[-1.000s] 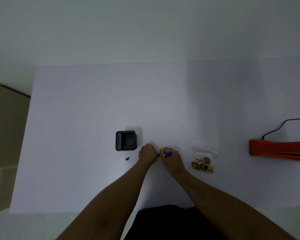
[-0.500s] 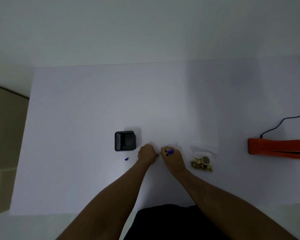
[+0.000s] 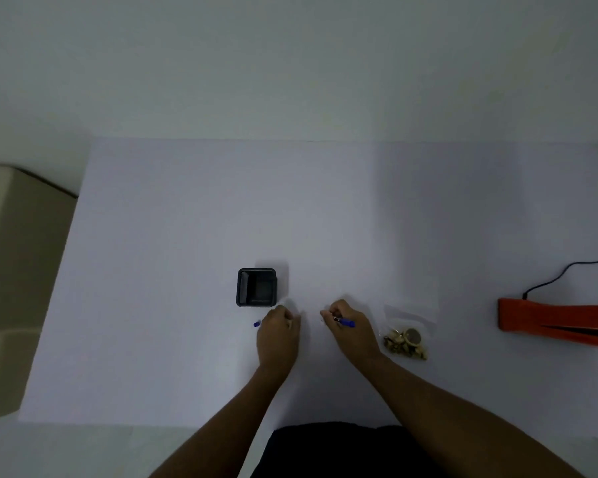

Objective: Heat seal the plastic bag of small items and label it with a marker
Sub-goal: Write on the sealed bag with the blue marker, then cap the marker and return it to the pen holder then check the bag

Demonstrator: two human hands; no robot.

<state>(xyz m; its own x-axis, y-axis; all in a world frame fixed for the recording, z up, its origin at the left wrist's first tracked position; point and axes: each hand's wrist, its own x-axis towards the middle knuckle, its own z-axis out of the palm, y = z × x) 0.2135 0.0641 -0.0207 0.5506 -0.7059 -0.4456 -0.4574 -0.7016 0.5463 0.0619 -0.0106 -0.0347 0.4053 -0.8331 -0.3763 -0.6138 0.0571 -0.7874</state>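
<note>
From the head view, my right hand (image 3: 351, 331) rests knuckles-up on the table (image 3: 187, 236), grip pinching the blue marker (image 3: 345, 322). My left hand (image 3: 277, 334) is curled, grip unclear. The bag (image 3: 406, 334) lies at its 3 o'clock, the orange sealer (image 3: 556, 320) farther right, a black tray (image 3: 257, 288) at 11.

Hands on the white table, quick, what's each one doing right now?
Left hand: curled, knuckles up; whether it holds anything cannot be told.
Right hand: closed on the blue-barrelled marker.

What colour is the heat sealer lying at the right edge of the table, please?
Orange, with a black cord; the heat sealer shows clearly in the head view.
</note>
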